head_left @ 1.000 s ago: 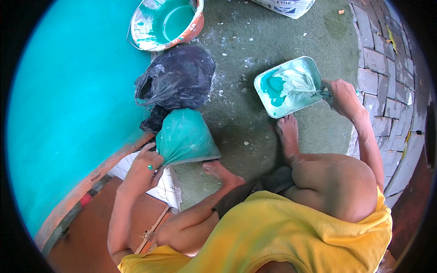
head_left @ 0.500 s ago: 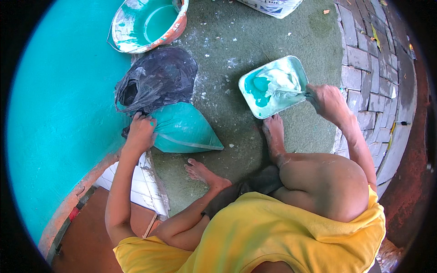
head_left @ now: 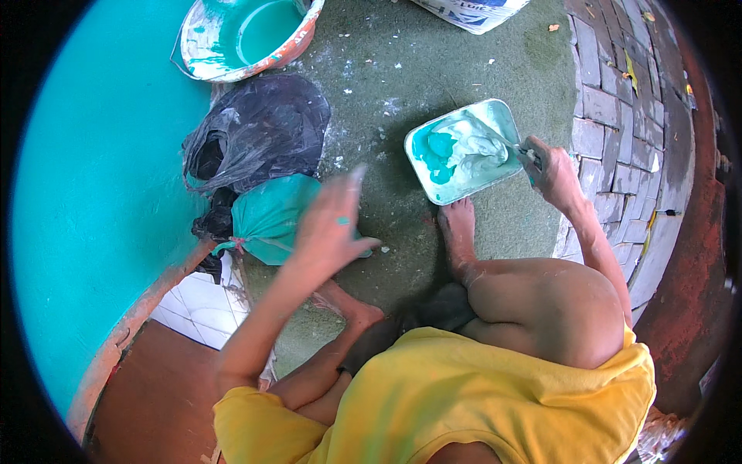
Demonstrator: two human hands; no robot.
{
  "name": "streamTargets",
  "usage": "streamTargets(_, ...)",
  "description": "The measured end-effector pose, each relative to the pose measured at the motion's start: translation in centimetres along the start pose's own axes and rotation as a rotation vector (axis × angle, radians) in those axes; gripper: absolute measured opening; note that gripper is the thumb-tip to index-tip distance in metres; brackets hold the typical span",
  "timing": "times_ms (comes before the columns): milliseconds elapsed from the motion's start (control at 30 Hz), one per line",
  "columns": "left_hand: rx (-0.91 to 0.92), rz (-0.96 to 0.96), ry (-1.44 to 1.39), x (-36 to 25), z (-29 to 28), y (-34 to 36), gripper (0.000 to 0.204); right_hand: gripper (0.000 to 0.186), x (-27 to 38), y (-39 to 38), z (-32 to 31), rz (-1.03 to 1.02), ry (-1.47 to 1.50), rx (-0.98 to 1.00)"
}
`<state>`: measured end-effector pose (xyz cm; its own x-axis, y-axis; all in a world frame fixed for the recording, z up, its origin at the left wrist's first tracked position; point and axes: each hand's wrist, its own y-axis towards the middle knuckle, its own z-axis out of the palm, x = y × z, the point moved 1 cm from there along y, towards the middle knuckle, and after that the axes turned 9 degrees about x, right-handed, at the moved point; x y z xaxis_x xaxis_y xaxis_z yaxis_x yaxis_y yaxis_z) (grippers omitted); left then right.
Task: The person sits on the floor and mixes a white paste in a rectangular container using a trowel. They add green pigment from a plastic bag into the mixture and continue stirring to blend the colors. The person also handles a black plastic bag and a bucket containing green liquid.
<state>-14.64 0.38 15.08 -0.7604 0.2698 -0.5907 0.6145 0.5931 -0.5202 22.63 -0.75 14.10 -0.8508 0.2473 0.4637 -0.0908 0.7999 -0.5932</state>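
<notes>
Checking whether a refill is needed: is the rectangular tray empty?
Not empty: the tray holds white paste and turquoise paste; depth cannot be told.

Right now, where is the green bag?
The green bag lies left of centre in the head view, just below the dark bag, partly hidden by the left hand.

a loose yellow top point(head_left: 495, 394) with short sleeves point(head_left: 253, 424) is worn, streaked faintly with green at the front; dark cloth point(head_left: 434, 311) is seen between the legs point(head_left: 541, 309). the feet point(head_left: 457, 238) are bare. the left hand point(head_left: 328, 223) is marked by a small green spot point(head_left: 342, 222), its nature indistinct.
</notes>
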Motion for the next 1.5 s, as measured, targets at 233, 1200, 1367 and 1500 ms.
streamTargets(233,-0.419,0.068,-0.190,0.3,12.1,11.1,0.143,0.020,0.1,0.4,0.0,-0.076,0.070,0.078)
streamTargets(1200,-0.411,0.346,-0.419,1.7,8.7,14.0,0.133,0.029,1.7,0.5,-2.2,-0.436,-0.605,0.077)
streamTargets(1367,-0.385,0.364,-0.346,1.6,7.2,14.5,0.137,0.036,3.0,0.0,-4.2,-0.517,-0.739,0.046)
streamTargets(1500,-0.363,0.371,-0.337,1.4,6.3,14.8,0.139,0.037,3.9,0.4,-4.0,-0.622,-0.813,-0.010)
